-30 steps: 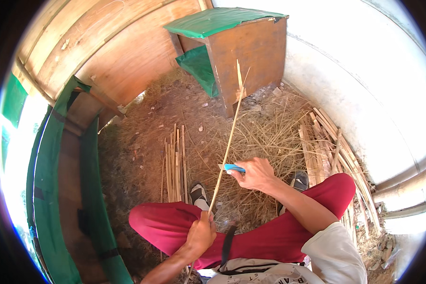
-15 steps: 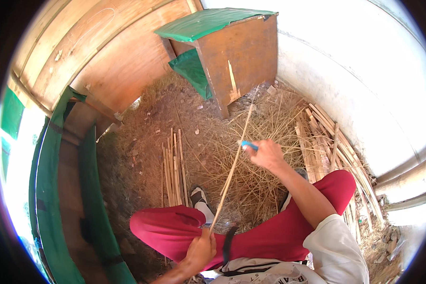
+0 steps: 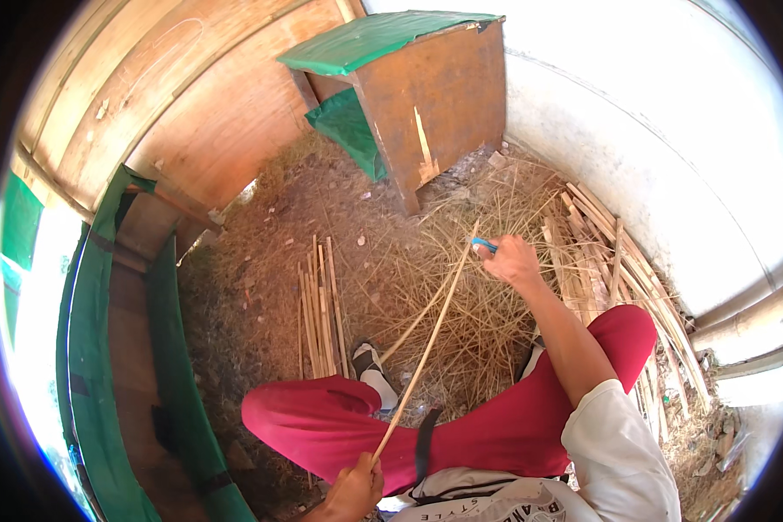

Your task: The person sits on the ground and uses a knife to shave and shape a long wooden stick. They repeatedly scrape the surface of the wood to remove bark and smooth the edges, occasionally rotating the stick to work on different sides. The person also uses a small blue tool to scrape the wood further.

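My left hand [image 3: 355, 489], low in the view near my lap, is closed around the near end of a long thin wooden strip [image 3: 432, 333]. The strip slants up and away to the right, over the ground between my legs. Close to its far end, my right hand [image 3: 513, 263] grips a small blue-handled tool [image 3: 485, 245]. The tool's tip meets or nearly meets the strip; its working edge is too small to make out. A thinner, paler sliver [image 3: 415, 324] runs beside the strip and spreads away from it toward my left foot.
Straw-like shavings [image 3: 461, 348] cover the ground between my feet. A bundle of thin strips [image 3: 320, 304] lies to the left, and longer slats [image 3: 622, 252] lie along the right wall. Ahead stands a brown wooden cabinet [image 3: 444, 104] with a green top; a green-edged shelf [image 3: 122, 365] is at left.
My right hand and the blue-handled tool have moved away toward the strip's far end. My left hand has drawn back toward my body and left. A sliver now shows apart from the strip.
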Tool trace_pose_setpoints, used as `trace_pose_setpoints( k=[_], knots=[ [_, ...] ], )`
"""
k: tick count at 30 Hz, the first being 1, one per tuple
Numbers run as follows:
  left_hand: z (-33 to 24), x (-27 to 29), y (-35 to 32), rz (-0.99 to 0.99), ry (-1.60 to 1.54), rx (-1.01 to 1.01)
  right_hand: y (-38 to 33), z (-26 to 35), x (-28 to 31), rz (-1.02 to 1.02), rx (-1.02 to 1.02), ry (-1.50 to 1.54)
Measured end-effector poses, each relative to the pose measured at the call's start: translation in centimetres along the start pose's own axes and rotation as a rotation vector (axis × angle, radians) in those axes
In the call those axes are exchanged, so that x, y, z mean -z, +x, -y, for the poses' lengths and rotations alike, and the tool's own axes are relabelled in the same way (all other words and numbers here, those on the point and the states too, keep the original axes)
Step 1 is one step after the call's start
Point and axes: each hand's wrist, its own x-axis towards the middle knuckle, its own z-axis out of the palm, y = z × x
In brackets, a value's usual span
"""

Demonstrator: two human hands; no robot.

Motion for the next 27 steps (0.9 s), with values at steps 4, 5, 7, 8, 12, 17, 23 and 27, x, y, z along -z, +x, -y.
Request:
trace_pose_setpoints(
  k=[4, 5, 7, 8, 12, 17, 23, 27],
  knots=[
    [-0.6, 1.0, 0.0, 0.071, -0.141, 0.013, -0.3, -0.1, -0.3, -0.014, 0.008, 0.02],
    [-0.6, 1.3, 0.2, 0.099, -0.18, 0.019, -0.3, -0.2, -0.5, -0.02, 0.011, 0.006],
    [-0.3, 1.3, 0.1, 0.129, -0.22, 0.035, 0.2, -0.5, -0.6, -0.011, -0.052, 0.047],
    [0.1, 1.2, -0.3, 0.118, -0.214, 0.046, 0.6, -0.8, -0.6, 0.005, -0.118, 0.102],
    [2.2, 0.6, -2.9, -0.085, -0.046, 0.069, 5.5, -8.5, -1.5, -0.172, -0.259, 0.091],
    [2.5, 2.0, -3.0, -0.286, 0.067, 0.112, 2.4, -4.7, -3.2, -0.111, -0.104, 0.025],
    [1.9, 2.2, 0.7, -0.383, 0.116, 0.067, 2.1, -2.0, -3.1, 0.065, -0.086, 0.189],
    [2.4, 1.9, 2.0, -0.419, 0.02, 0.051, 1.0, 1.4, -3.1, 0.213, -0.054, 0.452]
  ],
)
